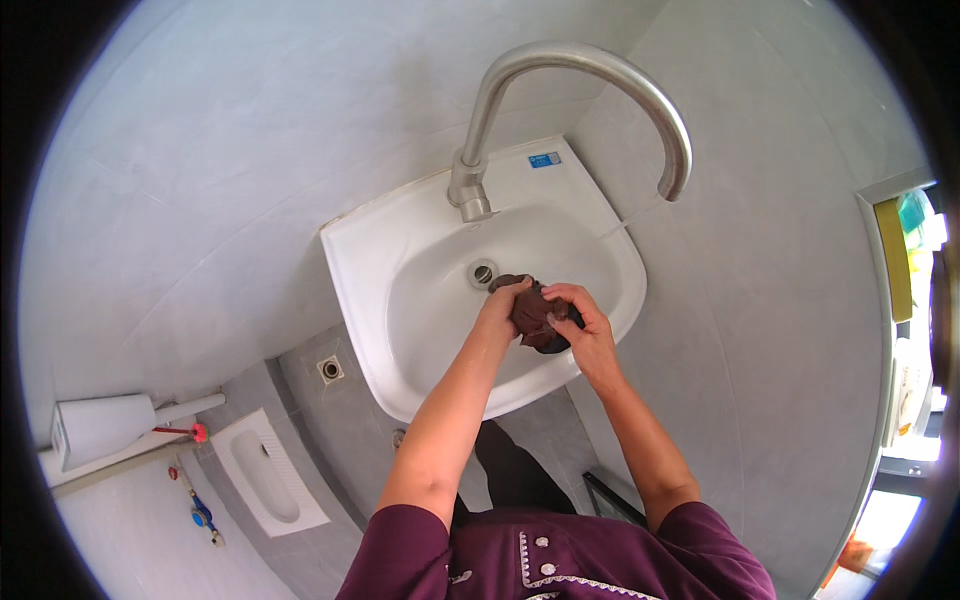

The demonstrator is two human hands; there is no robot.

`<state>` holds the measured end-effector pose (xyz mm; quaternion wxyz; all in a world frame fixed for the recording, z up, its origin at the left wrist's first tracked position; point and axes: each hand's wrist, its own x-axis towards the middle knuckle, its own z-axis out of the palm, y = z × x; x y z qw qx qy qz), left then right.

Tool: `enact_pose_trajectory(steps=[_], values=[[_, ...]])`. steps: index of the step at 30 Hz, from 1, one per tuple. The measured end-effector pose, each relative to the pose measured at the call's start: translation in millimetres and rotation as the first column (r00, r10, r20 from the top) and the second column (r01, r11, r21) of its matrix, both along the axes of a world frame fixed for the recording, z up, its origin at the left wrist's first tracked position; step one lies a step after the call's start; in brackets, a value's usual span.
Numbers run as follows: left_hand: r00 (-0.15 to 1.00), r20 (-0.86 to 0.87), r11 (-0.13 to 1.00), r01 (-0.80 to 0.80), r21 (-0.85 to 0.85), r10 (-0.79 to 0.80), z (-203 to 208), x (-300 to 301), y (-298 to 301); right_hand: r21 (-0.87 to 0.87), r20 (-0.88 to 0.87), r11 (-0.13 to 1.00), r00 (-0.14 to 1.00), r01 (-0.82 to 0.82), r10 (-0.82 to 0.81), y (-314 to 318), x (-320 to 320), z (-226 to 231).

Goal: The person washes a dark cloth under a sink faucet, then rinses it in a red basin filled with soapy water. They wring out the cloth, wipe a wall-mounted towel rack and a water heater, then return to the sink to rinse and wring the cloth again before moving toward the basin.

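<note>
A crumpled dark brown cloth [531, 316], with blackish parts along its lower right, is bunched between both hands over the basin of a white sink [357, 270]. My left hand [503, 303] grips its left side, the thumb lying over the top. On the other side my right hand [588, 330] pinches the cloth between thumb and fingers. The drain [482, 272] shows just beyond my left hand. A tall curved metal faucet [580, 58] rises from the sink's back edge, and a thin stream of water falls from its spout. The cloth's underside is hidden.
Grey walls stand close behind and right of the sink. A squat toilet [268, 472], a white cistern [100, 428] and a square floor drain [330, 370] are at the lower left. At the right edge, an opening shows a yellow-green item [894, 260].
</note>
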<state>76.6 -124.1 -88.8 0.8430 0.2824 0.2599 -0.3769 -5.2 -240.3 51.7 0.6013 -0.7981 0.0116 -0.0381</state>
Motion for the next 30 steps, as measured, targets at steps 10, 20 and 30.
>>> enact_pose_trajectory(steps=[10, 20, 30], values=[[0.933, 0.175, 0.94, 0.332, -0.074, -0.316, 66, -36, 33, 0.304, -0.309, 0.952, 0.943, -0.024, 0.123, 6, 60, -47], [0.995, 0.04, 0.874, -0.066, -0.481, 0.097, 97, -60, 57, 0.945, -0.248, 0.312, 0.843, 0.101, 0.477, 23, 53, -55], [0.981, -0.06, 0.522, -0.149, -0.84, 0.184, 127, -73, 49, 0.927, -0.089, 0.376, 0.967, -0.006, 0.237, 107, 11, 8]])
